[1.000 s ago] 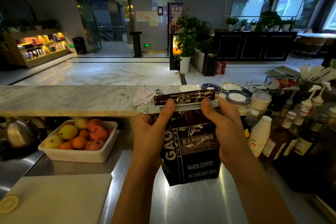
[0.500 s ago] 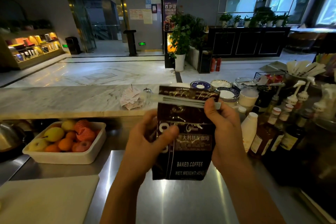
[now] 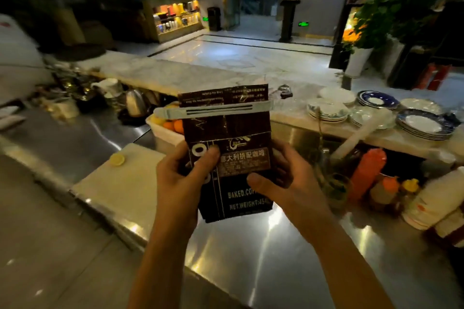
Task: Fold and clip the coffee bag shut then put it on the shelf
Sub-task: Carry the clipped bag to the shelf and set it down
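head | coffee bag (image 3: 233, 158) clipped shut | both hands' fingers (image 3: 200, 158) pinching it | tub holds oranges (image 3: 175, 125)

The coffee bag (image 3: 227, 153) is dark, glossy foil-like film, creased near its folded top, with a paler matt label. The clip (image 3: 213, 110) across it is smooth pale plastic. The surface (image 3: 263, 258) below is brushed, shiny steel that throws back light streaks. The cutting board (image 3: 118, 188) looks matt and pale. The saucers (image 3: 424, 128) are glazed ceramic.
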Tool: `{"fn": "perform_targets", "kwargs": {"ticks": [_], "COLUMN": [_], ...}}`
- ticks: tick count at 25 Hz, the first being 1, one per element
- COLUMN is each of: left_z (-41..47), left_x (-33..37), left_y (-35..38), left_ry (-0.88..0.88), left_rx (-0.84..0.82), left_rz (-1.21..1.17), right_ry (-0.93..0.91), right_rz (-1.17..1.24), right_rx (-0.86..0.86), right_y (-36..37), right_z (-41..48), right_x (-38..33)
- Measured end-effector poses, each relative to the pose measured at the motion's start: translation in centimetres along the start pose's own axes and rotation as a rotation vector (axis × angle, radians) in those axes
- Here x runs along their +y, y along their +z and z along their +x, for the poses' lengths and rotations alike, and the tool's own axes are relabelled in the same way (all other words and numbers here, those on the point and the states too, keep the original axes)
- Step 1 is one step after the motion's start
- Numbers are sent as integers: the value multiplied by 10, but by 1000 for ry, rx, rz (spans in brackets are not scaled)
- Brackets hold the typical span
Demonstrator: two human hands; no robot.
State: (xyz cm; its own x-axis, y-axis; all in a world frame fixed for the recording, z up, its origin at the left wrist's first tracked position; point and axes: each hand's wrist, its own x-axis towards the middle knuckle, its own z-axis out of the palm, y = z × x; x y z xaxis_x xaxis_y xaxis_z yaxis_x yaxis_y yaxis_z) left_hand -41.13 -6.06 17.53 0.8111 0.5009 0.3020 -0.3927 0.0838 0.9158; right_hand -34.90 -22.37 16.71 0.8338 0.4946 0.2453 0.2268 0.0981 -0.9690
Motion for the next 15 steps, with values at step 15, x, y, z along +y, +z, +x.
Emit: {"fn": "perform_targets", "kwargs": {"ticks": [15], "left_z": [-327], "left_x": [177], "left_y": [-272], "left_ry": [179], "left_rx": [565], "left_rz": [395], "right_ry": [-119], "right_rz": [227], "right_rx": [-656], "right_y": [331], "right_z": [-193], "right_x": [-71]}}
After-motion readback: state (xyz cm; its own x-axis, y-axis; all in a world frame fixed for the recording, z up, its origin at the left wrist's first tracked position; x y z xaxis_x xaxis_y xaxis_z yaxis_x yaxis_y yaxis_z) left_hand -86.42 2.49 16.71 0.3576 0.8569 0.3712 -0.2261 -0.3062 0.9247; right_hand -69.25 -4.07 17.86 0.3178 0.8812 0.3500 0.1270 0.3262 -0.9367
